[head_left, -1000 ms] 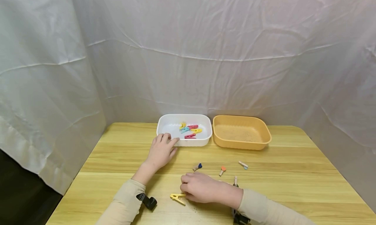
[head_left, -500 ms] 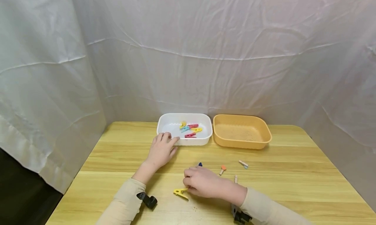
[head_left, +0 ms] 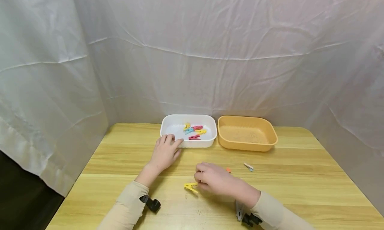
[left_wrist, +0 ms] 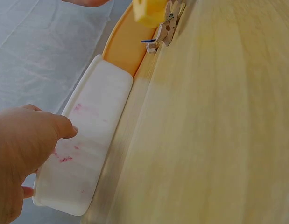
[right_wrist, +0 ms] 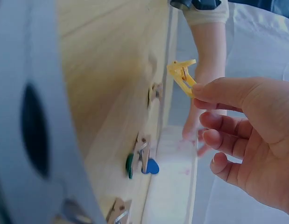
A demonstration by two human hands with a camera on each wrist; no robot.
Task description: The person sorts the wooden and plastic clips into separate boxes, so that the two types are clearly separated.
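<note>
My right hand [head_left: 211,179] pinches a yellow clothespin [head_left: 191,186] by one end between thumb and forefinger, just above the wooden table [head_left: 120,156]. In the right wrist view the clothespin [right_wrist: 182,74] sticks out from the fingertips [right_wrist: 200,87] in mid-air. My left hand [head_left: 165,152] lies flat on the table with relaxed fingers touching the front wall of a white tray [head_left: 199,144]. Several coloured clothespins [head_left: 194,131] lie inside that tray. The left wrist view has the left hand [left_wrist: 23,149] beside the tray's wall [left_wrist: 88,154].
An orange tray [head_left: 246,146] stands right of the white one. Small wooden pegs lie behind my right hand: an orange-tipped one [head_left: 228,170], a white-and-blue one [head_left: 248,167], and a blue heart peg [right_wrist: 151,166]. White cloth walls close in three sides.
My right hand has lifted the yellow clothespin off the table and carried it right and farther away, towards the trays. The left hand has stayed at the white tray.
</note>
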